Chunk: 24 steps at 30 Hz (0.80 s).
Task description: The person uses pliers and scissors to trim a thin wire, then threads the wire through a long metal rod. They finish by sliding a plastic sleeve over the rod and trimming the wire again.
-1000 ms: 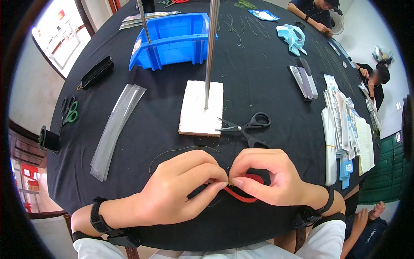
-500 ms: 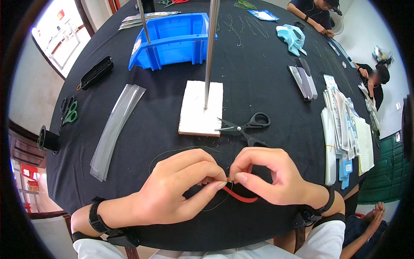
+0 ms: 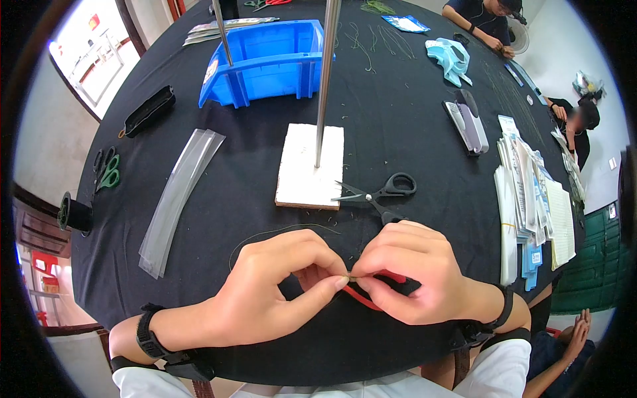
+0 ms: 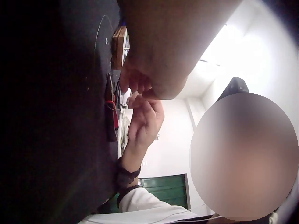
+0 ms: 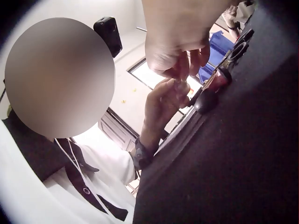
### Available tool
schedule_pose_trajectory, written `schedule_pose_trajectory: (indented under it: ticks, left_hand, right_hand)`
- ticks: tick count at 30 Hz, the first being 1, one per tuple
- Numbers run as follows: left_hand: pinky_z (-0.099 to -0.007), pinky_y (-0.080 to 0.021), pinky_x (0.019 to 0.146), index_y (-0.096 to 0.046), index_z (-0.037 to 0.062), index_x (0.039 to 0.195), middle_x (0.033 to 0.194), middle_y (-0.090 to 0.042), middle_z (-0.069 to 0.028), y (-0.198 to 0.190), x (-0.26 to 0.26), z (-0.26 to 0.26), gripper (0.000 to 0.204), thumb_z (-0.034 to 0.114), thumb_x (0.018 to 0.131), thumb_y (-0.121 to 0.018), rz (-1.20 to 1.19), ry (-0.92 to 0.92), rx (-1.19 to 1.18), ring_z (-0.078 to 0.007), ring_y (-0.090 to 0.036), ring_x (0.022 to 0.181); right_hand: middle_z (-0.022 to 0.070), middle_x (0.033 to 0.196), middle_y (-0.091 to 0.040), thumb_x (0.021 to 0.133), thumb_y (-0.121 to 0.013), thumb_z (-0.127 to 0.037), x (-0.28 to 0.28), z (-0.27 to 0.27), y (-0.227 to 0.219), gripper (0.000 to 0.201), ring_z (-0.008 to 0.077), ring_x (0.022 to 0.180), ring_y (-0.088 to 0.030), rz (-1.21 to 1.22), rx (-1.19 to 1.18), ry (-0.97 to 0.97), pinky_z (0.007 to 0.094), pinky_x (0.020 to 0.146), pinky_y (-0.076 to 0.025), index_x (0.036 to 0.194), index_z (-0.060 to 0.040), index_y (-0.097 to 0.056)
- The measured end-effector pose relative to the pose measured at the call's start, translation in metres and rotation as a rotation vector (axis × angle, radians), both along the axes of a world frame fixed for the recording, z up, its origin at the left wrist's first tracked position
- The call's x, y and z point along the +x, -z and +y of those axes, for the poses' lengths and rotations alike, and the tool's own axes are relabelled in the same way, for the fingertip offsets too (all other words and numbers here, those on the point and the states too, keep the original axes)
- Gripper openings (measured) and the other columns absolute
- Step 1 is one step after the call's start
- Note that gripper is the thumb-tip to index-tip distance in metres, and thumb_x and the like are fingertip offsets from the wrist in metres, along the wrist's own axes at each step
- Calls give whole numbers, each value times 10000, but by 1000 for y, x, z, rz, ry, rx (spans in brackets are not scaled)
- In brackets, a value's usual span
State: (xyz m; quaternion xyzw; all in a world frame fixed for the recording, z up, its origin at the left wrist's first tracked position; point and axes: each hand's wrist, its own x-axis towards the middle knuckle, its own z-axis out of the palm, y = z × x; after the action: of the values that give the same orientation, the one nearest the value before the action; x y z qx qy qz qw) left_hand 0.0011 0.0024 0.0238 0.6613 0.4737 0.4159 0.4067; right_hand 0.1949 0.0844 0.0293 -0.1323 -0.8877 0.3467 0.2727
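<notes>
In the head view my left hand (image 3: 275, 285) and right hand (image 3: 418, 275) meet at the fingertips over the near part of the table. Thumb and forefinger of each pinch a thin greenish line (image 3: 351, 278), of which only a short piece shows. A red-handled tool (image 3: 361, 300) lies beneath the hands, mostly covered by them. From beside the left hand, a fine loop of line (image 3: 255, 234) curves across the black cloth. The left wrist view has the red-and-black tool (image 4: 112, 112) on the cloth below the fingers.
Black scissors (image 3: 381, 194) lie open against a white block (image 3: 308, 166) carrying an upright metal rod (image 3: 323, 93). Behind stands a blue bin (image 3: 265, 69). Clear plastic sleeves (image 3: 179, 199) lie left; a stapler (image 3: 468, 123) and packet stacks (image 3: 527, 192) lie right. Other people sit around the table.
The right hand has turned slightly and its fingers have closed in on the left fingertips. A short stretch of line visible between them half a second ago is now mostly covered.
</notes>
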Motion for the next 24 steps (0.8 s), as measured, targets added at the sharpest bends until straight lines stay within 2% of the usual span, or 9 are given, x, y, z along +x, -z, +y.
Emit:
schedule_pose_trajectory:
  ticks: [1, 5, 8, 11, 14, 17, 20, 23, 24]
  left_hand:
    - [-242, -487, 594, -623, -5, 828, 803, -608, -87, 0, 0, 0, 64, 5, 773, -655, -3, -2, -6, -142, -602, 699]
    - [-253, -484, 592, -622, -4, 830, 799, -606, -90, -2, 2, 0, 84, -3, 758, -664, 122, 6, 175, -153, -599, 698]
    - [-259, -484, 593, -622, -4, 832, 803, -601, -97, -1, 1, 1, 92, -1, 753, -670, 197, 15, 333, -163, -597, 691]
    - [-259, -486, 596, -622, -3, 831, 807, -598, -102, -1, 1, 0, 90, 5, 756, -671, 156, 13, 270, -166, -596, 686]
    - [-253, -485, 591, -617, -5, 830, 795, -590, -94, -1, 2, -1, 81, 1, 762, -662, 58, 1, 128, -156, -593, 673]
    - [-248, -480, 575, -607, -8, 825, 762, -575, -78, 1, 3, -1, 71, -12, 767, -647, 12, -12, 112, -144, -587, 643]
    - [-249, -478, 571, -607, -6, 824, 762, -577, -77, 1, 3, -1, 66, -10, 770, -646, -2, -16, 102, -146, -586, 640]
    - [-256, -475, 565, -610, -3, 826, 779, -581, -91, 1, 3, -1, 91, -14, 751, -660, 49, -8, 161, -169, -589, 643]
    - [-257, -476, 563, -615, -1, 825, 789, -587, -96, 1, 2, 0, 102, -15, 741, -671, 95, -2, 215, -172, -591, 649]
  right_hand:
    - [66, 731, -591, 718, -642, -17, 0, 0, 1, 97, 185, 620, -571, 8, -6, -9, 283, 573, -426, 803, -33, -598]
    - [51, 734, -593, 831, -561, -37, 5, -1, 0, 39, 81, 652, -543, -105, -589, -43, 218, 596, -421, 840, -8, -585]
    - [42, 734, -593, 841, -550, -35, 7, 3, 3, 54, 75, 665, -546, -163, -1022, -107, 229, 608, -439, 859, 3, -583]
    - [50, 736, -593, 834, -557, -36, 6, 1, 3, 57, 84, 654, -552, -127, -919, -76, 236, 607, -449, 859, 7, -584]
    - [55, 734, -588, 820, -570, -30, 4, 0, 0, 49, 101, 648, -562, -93, -514, -29, 244, 609, -456, 850, 5, -588]
    - [88, 782, -604, 774, -568, 7, 4, -2, -8, 61, 177, 718, -581, -110, -443, -4, 264, 651, -452, 821, 10, -608]
    - [95, 783, -604, 759, -568, 22, 3, -2, -6, 71, 190, 718, -585, -58, -257, -35, 270, 635, -453, 818, 9, -607]
    - [54, 733, -587, 823, -586, -24, 2, -1, -5, 46, 106, 669, -568, -68, -253, -63, 249, 622, -460, 856, 6, -598]
    - [47, 742, -593, 837, -578, -35, 3, -1, -5, 55, 100, 676, -566, -90, -457, -65, 248, 630, -461, 865, 6, -601]
